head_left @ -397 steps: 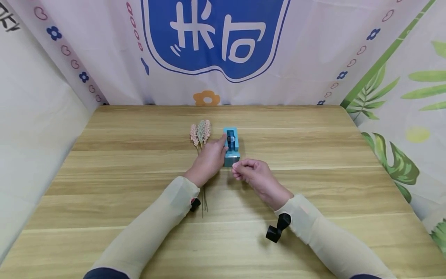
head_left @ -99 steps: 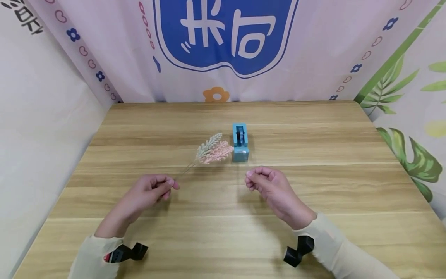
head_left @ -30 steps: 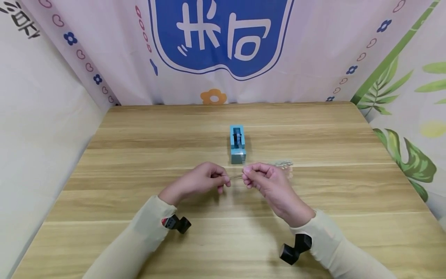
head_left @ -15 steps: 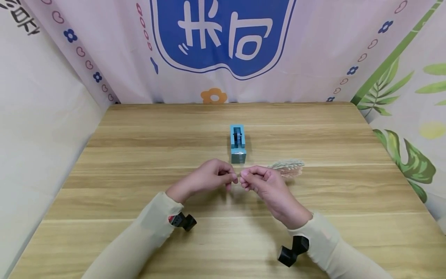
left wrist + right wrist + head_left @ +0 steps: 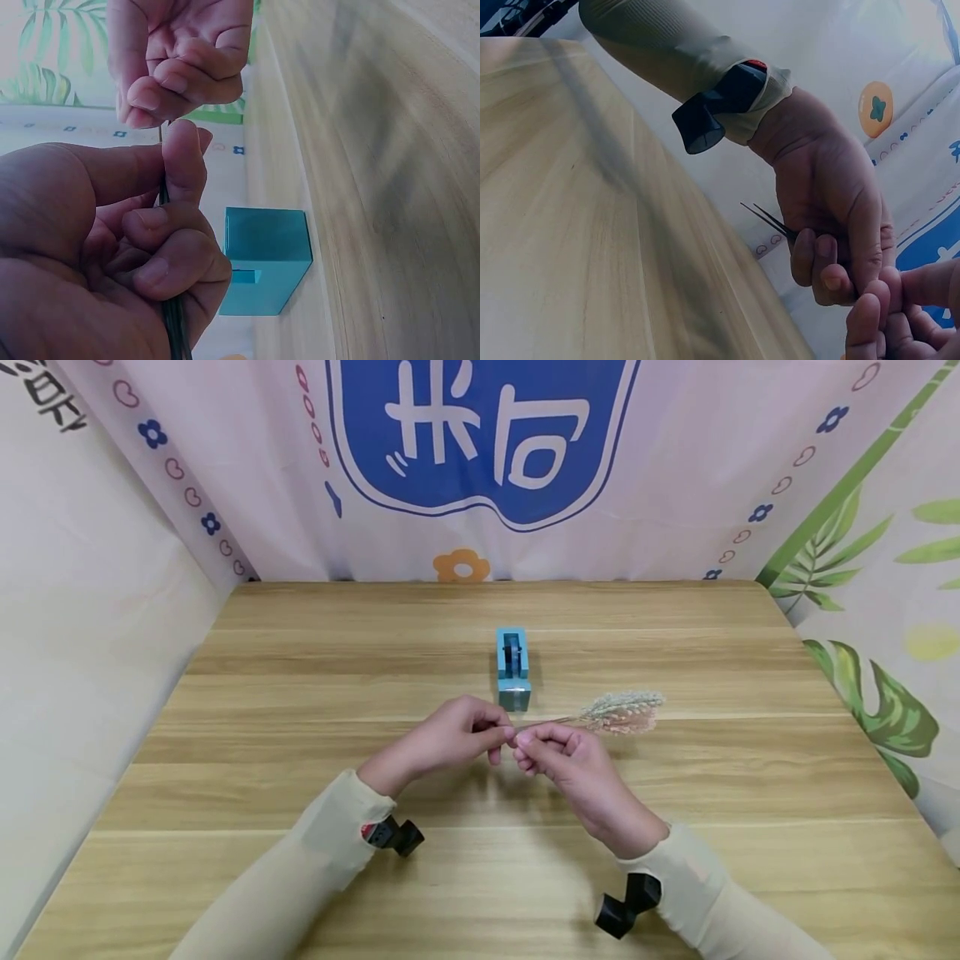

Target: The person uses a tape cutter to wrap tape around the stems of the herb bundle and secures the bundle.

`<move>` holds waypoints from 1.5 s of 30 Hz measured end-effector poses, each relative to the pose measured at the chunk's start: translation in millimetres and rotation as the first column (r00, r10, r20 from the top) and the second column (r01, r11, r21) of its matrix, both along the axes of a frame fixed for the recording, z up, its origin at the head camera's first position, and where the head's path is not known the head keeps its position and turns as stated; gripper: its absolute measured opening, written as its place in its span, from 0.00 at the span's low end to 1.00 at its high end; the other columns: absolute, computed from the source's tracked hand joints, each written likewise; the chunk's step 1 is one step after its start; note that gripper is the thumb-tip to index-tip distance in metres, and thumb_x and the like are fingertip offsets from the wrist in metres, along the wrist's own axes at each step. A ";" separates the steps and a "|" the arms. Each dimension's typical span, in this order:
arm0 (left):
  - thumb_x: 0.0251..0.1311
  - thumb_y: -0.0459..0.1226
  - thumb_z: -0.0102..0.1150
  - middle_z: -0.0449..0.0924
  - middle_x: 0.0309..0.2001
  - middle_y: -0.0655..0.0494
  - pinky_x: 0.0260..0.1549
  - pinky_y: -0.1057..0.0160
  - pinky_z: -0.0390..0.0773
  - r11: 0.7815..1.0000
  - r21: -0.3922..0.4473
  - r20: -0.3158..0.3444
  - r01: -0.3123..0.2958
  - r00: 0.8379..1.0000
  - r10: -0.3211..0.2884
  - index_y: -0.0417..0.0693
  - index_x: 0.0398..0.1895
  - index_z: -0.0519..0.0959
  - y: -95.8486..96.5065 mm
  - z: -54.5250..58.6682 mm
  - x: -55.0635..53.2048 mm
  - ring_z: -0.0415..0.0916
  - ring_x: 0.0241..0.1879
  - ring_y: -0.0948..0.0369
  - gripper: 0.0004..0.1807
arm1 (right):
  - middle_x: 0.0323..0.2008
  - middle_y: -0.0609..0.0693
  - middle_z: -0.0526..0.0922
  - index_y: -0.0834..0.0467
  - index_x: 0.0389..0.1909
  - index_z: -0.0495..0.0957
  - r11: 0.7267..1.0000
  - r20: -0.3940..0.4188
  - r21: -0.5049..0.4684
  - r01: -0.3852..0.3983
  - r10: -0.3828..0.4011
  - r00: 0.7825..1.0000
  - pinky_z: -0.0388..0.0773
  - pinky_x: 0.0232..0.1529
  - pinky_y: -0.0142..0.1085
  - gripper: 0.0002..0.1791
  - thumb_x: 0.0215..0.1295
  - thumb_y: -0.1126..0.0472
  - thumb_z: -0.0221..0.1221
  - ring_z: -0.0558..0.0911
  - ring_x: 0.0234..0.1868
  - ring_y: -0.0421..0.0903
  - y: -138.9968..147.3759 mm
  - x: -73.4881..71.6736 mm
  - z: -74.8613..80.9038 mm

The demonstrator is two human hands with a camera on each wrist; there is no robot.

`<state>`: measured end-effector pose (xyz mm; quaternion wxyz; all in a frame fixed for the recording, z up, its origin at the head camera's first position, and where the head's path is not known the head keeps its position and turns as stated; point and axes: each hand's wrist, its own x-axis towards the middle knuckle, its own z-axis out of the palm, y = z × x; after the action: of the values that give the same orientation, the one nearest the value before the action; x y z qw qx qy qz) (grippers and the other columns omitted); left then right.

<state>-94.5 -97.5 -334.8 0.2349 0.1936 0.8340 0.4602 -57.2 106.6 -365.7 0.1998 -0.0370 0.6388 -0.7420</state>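
My left hand (image 5: 457, 739) pinches the thin stems (image 5: 174, 326) of several artificial flower sprigs (image 5: 624, 710), pale green and pink, whose heads point right beyond the hands. The cut stem ends (image 5: 769, 220) poke out below the left little finger in the right wrist view. My right hand (image 5: 577, 768) has its thumb and index finger pinched together beside the left fingertips, right at the stems. The clear tape in that pinch is hidden by the fingers. Behind both hands stands a blue tape dispenser (image 5: 514, 699) with its roll inside.
The wooden table (image 5: 337, 693) runs back to a white printed curtain (image 5: 262, 485). A white wall sheet (image 5: 97, 568) hangs at the left and a leaf-patterned one (image 5: 892, 693) at the right. Black wrist cameras (image 5: 626, 906) stick out under each forearm.
The sprigs have left the table and swung to point right. My left hand has gone from the dispenser to the stems and come up against the right hand, which had been at the tape.
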 end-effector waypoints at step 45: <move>0.74 0.35 0.58 0.83 0.22 0.49 0.21 0.69 0.60 0.998 0.062 0.023 -0.031 0.999 0.030 0.37 0.46 0.80 -5.0 -2.1 0.5 0.64 0.18 0.64 0.08 | 0.32 0.46 0.90 0.74 0.48 0.81 0.990 -0.002 0.131 0.055 -0.056 0.998 0.84 0.43 0.30 0.13 0.75 0.65 0.61 0.87 0.35 0.39 -3.0 0.3 -17.7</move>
<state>-94.0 -102.6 -336.9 0.2309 0.1832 0.8194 0.4917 -56.9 103.6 -383.4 0.1817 -0.0054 0.6867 -0.7038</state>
